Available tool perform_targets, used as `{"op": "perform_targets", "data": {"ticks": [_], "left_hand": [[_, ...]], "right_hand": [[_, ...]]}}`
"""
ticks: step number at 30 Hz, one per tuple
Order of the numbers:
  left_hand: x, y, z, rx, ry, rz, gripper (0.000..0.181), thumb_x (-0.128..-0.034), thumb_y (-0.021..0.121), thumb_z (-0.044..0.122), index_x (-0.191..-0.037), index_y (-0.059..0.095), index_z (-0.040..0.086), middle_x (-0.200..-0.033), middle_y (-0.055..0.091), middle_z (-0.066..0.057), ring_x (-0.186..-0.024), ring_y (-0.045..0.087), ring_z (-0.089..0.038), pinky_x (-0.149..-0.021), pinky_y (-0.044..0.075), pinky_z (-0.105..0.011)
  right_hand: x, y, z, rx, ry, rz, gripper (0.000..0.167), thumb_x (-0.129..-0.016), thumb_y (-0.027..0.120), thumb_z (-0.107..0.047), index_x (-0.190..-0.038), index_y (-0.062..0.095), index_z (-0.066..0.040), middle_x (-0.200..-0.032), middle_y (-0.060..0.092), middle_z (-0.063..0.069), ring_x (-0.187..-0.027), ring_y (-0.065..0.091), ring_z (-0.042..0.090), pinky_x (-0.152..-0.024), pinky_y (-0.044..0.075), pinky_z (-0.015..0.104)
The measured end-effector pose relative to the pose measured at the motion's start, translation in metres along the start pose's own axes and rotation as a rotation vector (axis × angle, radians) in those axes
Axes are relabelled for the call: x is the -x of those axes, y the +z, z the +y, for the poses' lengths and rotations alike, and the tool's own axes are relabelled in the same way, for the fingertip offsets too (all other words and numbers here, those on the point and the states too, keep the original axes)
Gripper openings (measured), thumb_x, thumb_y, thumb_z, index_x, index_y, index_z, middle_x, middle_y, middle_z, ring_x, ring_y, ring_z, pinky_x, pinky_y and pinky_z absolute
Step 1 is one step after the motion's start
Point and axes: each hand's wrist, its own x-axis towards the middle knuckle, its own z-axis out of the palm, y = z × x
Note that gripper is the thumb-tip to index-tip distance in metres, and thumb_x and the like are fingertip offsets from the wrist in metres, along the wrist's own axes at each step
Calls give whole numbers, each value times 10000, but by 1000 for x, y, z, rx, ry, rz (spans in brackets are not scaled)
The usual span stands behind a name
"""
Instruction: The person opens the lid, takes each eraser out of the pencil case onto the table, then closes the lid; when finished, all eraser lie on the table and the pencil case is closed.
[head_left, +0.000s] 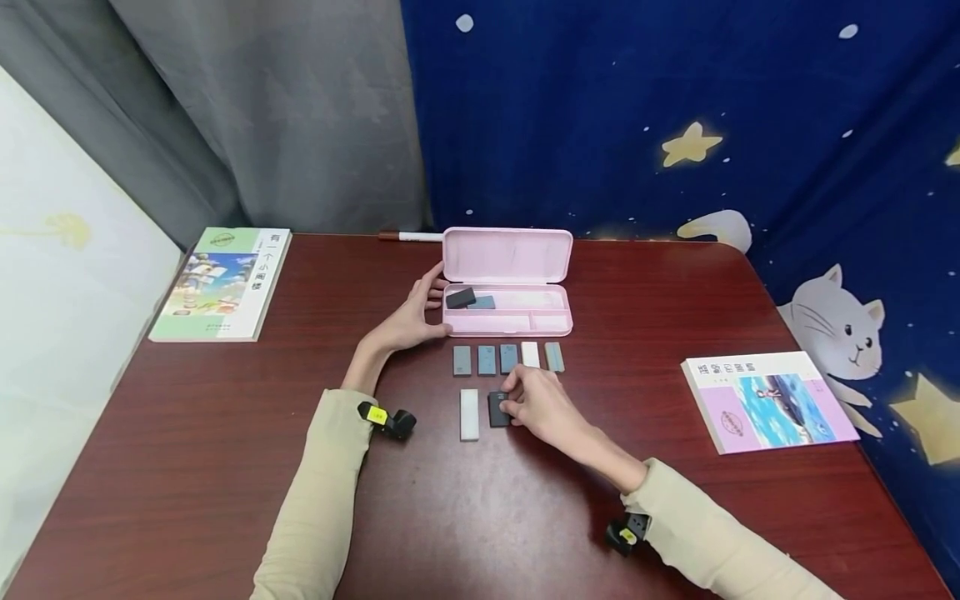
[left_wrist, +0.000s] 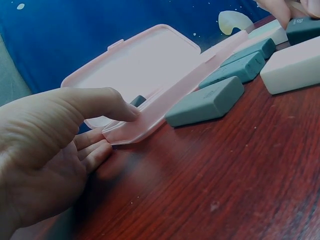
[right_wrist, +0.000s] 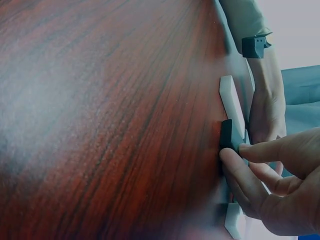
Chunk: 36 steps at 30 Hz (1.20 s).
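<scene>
A pink pencil case [head_left: 495,323] lies with its lid raised, holding a black eraser [head_left: 461,297] and a blue-grey eraser [head_left: 485,302]. My left hand [head_left: 408,321] grips the case's left end, thumb at the front wall and fingers around the side. In front is a row: a grey-green eraser [head_left: 462,361], two blue ones, a white one [head_left: 530,354] and a striped one [head_left: 554,357]. Nearer me, my right hand [head_left: 546,408] pinches another black eraser [right_wrist: 227,132] at its right side, near the table surface. Left of that lies a long white eraser [head_left: 468,415].
A book with a green cover [head_left: 217,287] lies at the far left of the table; another with a purple cover [head_left: 768,402] is at the right edge. Behind the case a brown-capped marker [head_left: 420,237] lies along the back edge, before the curtains.
</scene>
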Motion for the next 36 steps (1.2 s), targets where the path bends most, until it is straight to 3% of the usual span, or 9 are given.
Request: {"op": "perform_targets", "data": {"ticks": [12, 21, 28, 32, 36], "left_hand": [[-3, -1, -1, 5, 4, 10, 967, -796, 668, -120, -1512, 21, -52, -1396, 216, -344, -1276, 281, -467, -1078, 275, -530], [-5, 0, -1, 20, 23, -3, 972, -796, 672, -123, -1510, 16, -54, -1386, 211, -354, -1273, 269, -482, -1078, 267, -551], [-2, -1, -4, 38, 8, -5, 975, -800, 676, -117, -1514, 18, -44, -1394, 203, -346, -1281, 267, -480, -1083, 261, -546], [-1, -2, -5, 46, 3, -6, 979, -800, 682, -112, -1515, 17, -43, -1396, 201, -347, -1280, 267, -481, -1084, 260, -544], [-2, -1, -11, 38, 10, 1, 999, -798, 701, -98, -1519, 12, -32, -1398, 202, -347, -1279, 263, -477, -1083, 262, -544]], "right_hand": [[-3, -4, -5, 15, 39, -36, 121, -826, 713, 62, -894, 616, 39, -750, 667, 80, -654, 664, 152, -515, 525, 191], [-8, -20, -11, 83, 53, -31, 204, -846, 719, 1, -1020, 612, 6, -671, 661, 72, -496, 622, 133, -469, 512, 221], [-23, -35, -10, 112, -44, -11, 160, -836, 710, 21, -985, 651, 31, -668, 664, 61, -496, 620, 115, -480, 505, 216], [-37, -42, -11, 119, -49, -15, 156, -857, 685, 2, -1010, 667, 26, -705, 661, 56, -554, 652, 156, -515, 513, 234], [-56, -45, -15, 40, -7, -33, 137, -887, 646, 4, -1018, 674, 35, -783, 681, 137, -644, 691, 247, -576, 559, 272]]}}
